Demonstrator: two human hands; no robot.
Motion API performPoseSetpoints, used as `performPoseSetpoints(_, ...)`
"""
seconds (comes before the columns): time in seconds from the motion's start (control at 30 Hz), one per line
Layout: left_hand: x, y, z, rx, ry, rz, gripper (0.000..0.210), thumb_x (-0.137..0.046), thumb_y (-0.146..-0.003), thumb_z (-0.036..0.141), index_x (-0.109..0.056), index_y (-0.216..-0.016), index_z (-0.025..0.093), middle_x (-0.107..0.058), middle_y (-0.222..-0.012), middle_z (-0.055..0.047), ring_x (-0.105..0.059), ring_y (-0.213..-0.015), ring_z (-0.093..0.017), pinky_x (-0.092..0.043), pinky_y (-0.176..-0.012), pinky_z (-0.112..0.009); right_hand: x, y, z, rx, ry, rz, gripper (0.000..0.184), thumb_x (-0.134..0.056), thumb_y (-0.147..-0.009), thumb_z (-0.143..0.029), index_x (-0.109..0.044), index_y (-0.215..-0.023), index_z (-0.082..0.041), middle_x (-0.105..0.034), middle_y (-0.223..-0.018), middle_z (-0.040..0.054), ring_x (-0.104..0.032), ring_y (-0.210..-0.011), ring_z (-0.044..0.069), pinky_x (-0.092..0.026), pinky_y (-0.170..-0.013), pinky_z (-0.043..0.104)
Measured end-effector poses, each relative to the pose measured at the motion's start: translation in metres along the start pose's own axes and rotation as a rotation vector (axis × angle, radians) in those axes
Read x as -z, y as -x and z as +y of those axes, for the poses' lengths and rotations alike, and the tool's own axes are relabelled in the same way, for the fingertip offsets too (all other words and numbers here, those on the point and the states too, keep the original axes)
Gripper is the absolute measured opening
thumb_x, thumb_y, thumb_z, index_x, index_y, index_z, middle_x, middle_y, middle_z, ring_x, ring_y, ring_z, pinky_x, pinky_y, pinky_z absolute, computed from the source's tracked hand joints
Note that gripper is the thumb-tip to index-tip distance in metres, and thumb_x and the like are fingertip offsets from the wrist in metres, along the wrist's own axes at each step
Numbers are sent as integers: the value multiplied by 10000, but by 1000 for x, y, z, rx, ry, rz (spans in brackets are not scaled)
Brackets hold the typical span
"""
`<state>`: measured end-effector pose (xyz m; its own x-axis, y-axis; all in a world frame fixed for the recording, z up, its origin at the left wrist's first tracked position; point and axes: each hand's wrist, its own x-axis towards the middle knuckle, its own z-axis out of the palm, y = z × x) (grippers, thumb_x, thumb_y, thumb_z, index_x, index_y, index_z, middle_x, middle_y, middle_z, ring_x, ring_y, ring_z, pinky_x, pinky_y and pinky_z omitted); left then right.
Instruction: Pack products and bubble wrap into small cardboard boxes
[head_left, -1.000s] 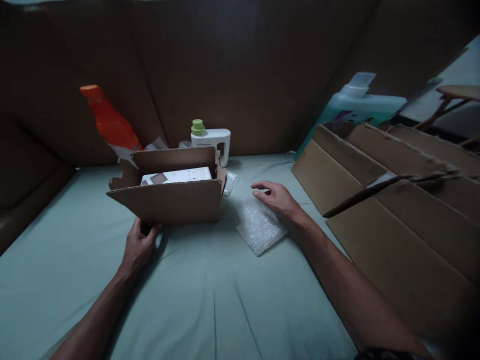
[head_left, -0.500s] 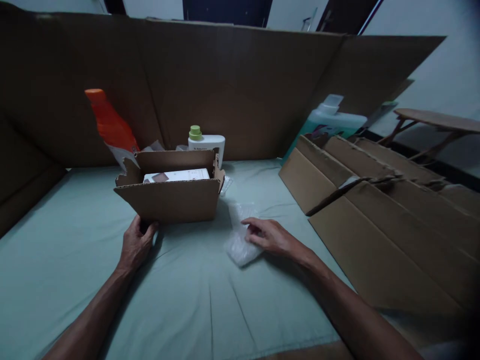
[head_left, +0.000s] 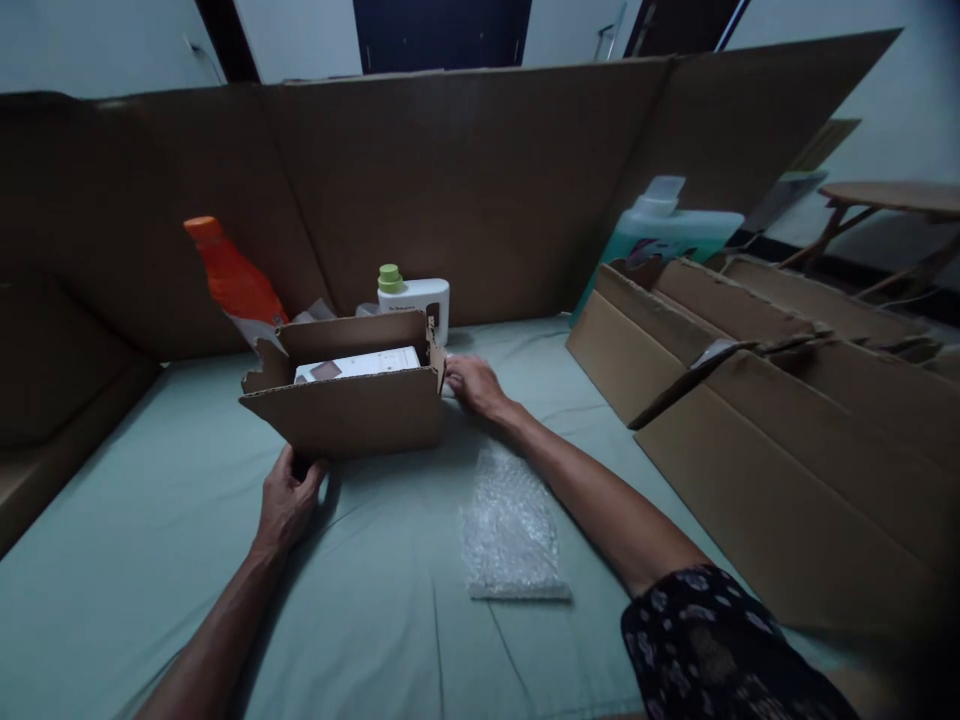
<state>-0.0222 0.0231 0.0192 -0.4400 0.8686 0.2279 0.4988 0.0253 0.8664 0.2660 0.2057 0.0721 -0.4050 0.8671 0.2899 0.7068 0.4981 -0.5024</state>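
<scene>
Since the earlier frame, the right hand (head_left: 474,384) has gone from the bubble wrap (head_left: 514,532) to the right end of the box (head_left: 367,415). The bubble wrap now lies flat on the sheet (head_left: 375,620), in front of the box and to its right, touched by neither of the 2 hands. At the box's lower left corner is the left hand (head_left: 288,502), touching it, thumb parted from half-bent fingers; whether it grips, I cannot tell. Inside the box is 1 white carton (head_left: 367,363). Beside the box's right end, the right hand's fingers curl close together at a pale scrap (head_left: 448,391); a firm hold cannot be made out. I judge the step in hand to be reaching that scrap while steadying the box; the next move seems to call for a pinch clear of the flap. Behind the box stand 1 white bottle (head_left: 401,300) and 1 orange bottle (head_left: 244,286).
</scene>
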Motion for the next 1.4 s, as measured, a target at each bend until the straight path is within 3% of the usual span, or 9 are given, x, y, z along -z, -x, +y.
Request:
performPoseSetpoints(0.13, -1, -1, -2, -27, -21, 9, 271, -587, -793, 434, -597, -933, 203, -611, -810, -9, -557, -778, -188, -452, -717, -291, 27, 27, 15, -24, -14, 130, 239, -503, -919, -154, -733, -977, -181, -700, -1268, 128, -598, -1229, 280, -430, -1092, 463)
performPoseSetpoints(0.23, -2, -2, -2, -30, -22, 6, 277, -572, -802, 439, -597, -938, 199, -634, -819, -21, -576, -781, -200, -468, -730, -302, 42, 54, 10, 14, -56, 91, 245, -557, -886, -210, -718, -1068, -191, -728, -1202, 113, -667, -1107, 259, -535, -934, 399)
performPoseSetpoints(0.43, -4, -3, -8, -88, 1, 20, 345, -521, -842, 398, -662, -1057, 167, -733, -978, -81, -658, -917, -249, -515, -840, -349, 0, 72, -37, 23, -294, -131, 583, -735, -748, -326, -617, -1299, -179, -740, -1177, 119, -709, -994, 277, -561, -875, 398)
performPoseSetpoints(0.67, 0, -1, -16, -170, 5, 67, 378, -514, -866, 366, -716, -1130, 187, -741, -1188, -108, -666, -1110, -279, -499, -1011, -405, -46, 106, -31, -69, -287, 194, 428, -570, -846, -310, -610, -1256, -192, -739, -1145, 121, -691, -1033, 289, -551, -917, 437)
performPoseSetpoints(0.8, 0, 3, -10, -251, -39, 91, 298, -528, -875, 316, -738, -1051, 199, -747, -1151, -114, -678, -1074, -267, -521, -974, -389, -50, 120, -18, -67, -232, 282, 371, -581, -876, -369, -630, -1209, -212, -730, -1173, 137, -685, -1038, 324, -566, -883, 485)
performPoseSetpoints(1.03, 0, 10, -8, -210, -54, 144, 218, -548, -872, 325, -720, -823, 200, -715, -771, -35, -647, -712, -192, -524, -706, -288, -53, 124, -12, -14, -122, 271, 275, -499, -941, -320, -681, -1133, -247, -746, -1034, 132, -699, -981, 337, -581, -818, 489)
performPoseSetpoints(1.13, -2, 9, -10, -160, -28, 137, 226, -565, -865, 340, -735, -875, 192, -731, -803, -39, -658, -732, -197, -526, -703, -295, -55, 123, -11, 27, -155, 295, 309, -501, -953, -320, -631, -1222, -238, -724, -1166, 144, -682, -1092, 337, -574, -896, 502)
performPoseSetpoints(1.3, -6, 3, -5, -52, 69, 4, 345, -599, -870, 373, -711, -1144, 194, -745, -1012, -63, -660, -751, -179, -535, -734, -306, -61, 121, -8, -8, -282, 231, 424, -577, -936, -341, -501, -1341, -239, -702, -1187, 126, -703, -1042, 300, -606, -849, 459)
performPoseSetpoints(1.4, -8, 2, -3, -13, 118, 20, 321, -614, -857, 379, -693, -1105, 191, -728, -1003, -68, -653, -741, -171, -531, -718, -300, -51, 122, -8, -6, -238, 276, 462, -626, -906, -367, -512, -1344, -277, -691, -1195, 125, -692, -1055, 336, -597, -873, 520)
